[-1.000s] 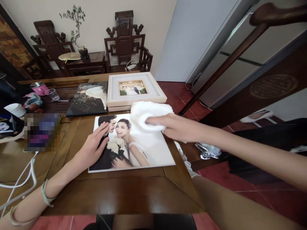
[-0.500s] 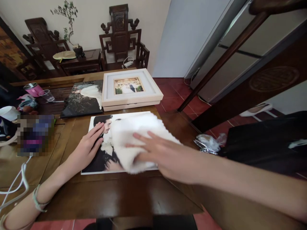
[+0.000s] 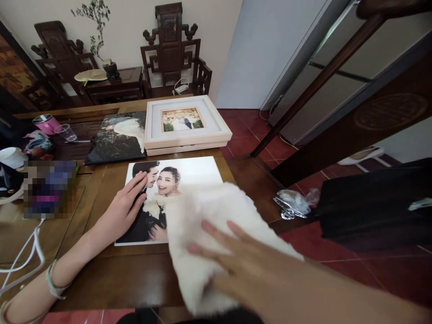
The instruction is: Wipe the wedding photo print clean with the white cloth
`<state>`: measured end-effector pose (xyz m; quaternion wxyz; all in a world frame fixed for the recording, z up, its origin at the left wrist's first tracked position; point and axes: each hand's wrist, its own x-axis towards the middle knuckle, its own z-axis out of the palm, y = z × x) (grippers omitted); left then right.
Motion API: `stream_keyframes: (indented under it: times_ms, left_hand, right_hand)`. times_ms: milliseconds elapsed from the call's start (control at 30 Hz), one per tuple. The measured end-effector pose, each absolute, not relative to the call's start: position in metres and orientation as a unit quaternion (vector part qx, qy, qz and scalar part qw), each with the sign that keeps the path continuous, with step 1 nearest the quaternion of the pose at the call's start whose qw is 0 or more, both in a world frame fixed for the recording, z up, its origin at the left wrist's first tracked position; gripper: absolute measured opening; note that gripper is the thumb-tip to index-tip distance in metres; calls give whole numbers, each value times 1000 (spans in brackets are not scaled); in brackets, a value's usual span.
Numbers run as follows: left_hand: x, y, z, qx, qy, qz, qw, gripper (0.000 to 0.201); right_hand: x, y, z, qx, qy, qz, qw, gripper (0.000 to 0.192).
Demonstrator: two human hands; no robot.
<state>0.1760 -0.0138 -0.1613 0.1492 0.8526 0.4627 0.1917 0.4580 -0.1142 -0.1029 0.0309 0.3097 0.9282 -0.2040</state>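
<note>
A photo panel (image 3: pixel 199 171) with a couple on it and a white edge lies flat on the wooden table. My left hand (image 3: pixel 130 200) rests on its left part, fingers stretched out and nothing in them. Over the panel's lower right part and the table's front edge spreads a fluffy white cloth (image 3: pixel 219 202). My right hand (image 3: pixel 232 252), a little blurred, has hold of this cloth, fingers spread over its top. The thumb side sinks into a fold, so the thumb is partly hidden.
Behind the panel stand a pale framed picture (image 3: pixel 216 121) and a dark photo panel (image 3: pixel 114 141). A pink cup (image 3: pixel 47 126), a clear plastic cup (image 3: pixel 65 132) and white cables (image 3: pixel 35 247) are at the left. Crumpled clear plastic (image 3: pixel 292 202) is at the right.
My right hand has drawn the cloth toward me and slightly right, uncovering the second person's face and the panel's upper right. My left hand has stayed in place.
</note>
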Motion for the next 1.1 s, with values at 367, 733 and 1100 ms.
stream_keyframes:
  times_ms: [367, 733, 1100]
  left_hand:
    - [172, -12, -163, 861, 454, 172, 148, 51]
    - [172, -13, -165, 859, 454, 190, 142, 51]
    - [171, -10, -166, 865, 448, 182, 138, 51]
  right_hand:
    - [473, -49, -90, 363, 895, -256, 48, 74]
    - [470, -73, -122, 409, 898, -163, -21, 69]
    - [463, -75, -91, 330, 912, -241, 43, 72]
